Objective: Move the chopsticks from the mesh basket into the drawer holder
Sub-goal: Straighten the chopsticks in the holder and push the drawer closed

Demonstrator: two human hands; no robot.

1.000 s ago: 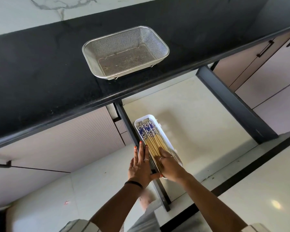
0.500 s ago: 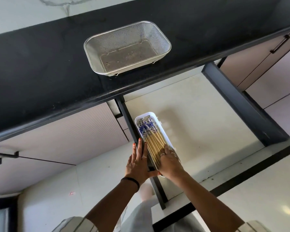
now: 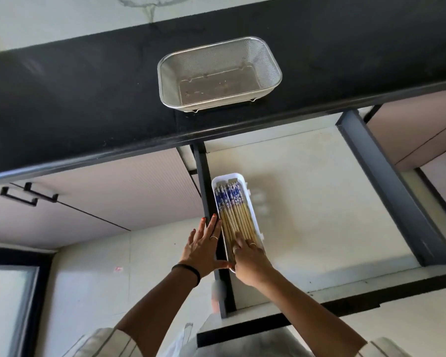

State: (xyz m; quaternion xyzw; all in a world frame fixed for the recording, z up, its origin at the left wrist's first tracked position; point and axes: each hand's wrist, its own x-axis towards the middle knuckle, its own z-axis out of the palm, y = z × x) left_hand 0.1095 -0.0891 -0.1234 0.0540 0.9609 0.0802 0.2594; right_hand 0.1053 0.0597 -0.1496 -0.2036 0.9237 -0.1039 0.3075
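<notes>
A silver mesh basket (image 3: 268, 63) stands on the black counter with nothing in it. Below, in the pulled-out drawer, a white holder (image 3: 245, 181) lies against the left wall. Several bamboo chopsticks (image 3: 233, 215) with blue-patterned tops lie packed side by side in it. My right hand (image 3: 247, 258) rests fingers-down on the near ends of the chopsticks. Flat along the holder's left outer side and the drawer wall lies my left hand (image 3: 204, 246), its fingers straight.
The drawer (image 3: 307, 215) has a pale floor and dark grey side walls (image 3: 386, 186). The black counter edge (image 3: 165, 143) overhangs its back. Cabinet fronts with black handles (image 3: 29, 195) flank it on the left, with more cabinets on the right.
The view has tilted, so everything sits lower and more to the right in frame. Both hands stay on the holder and chopsticks, hardly shifted.
</notes>
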